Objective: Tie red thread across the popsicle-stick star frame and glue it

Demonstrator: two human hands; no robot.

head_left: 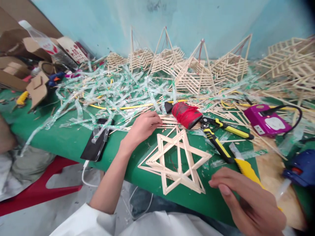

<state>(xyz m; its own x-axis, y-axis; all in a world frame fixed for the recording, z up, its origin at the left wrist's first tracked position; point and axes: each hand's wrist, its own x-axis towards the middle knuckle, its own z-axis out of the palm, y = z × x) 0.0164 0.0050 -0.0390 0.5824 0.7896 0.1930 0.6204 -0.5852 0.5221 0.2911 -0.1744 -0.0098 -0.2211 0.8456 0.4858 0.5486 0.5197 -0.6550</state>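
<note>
Pale wood beyond my half-curled, seemingly empty right hand [248, 195], the star [179, 177] lay near my left hand [144, 127], bunched by the sticks [171, 120], its hold hidden, probably picking one, the next move needing a fine pinch.

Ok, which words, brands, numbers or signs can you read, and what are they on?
No text is readable.
Bottle: red print, too blurred.
White carton: red marks, too blurred.
Tape: green print, too small.
Purple box: any print too blurred.
</note>
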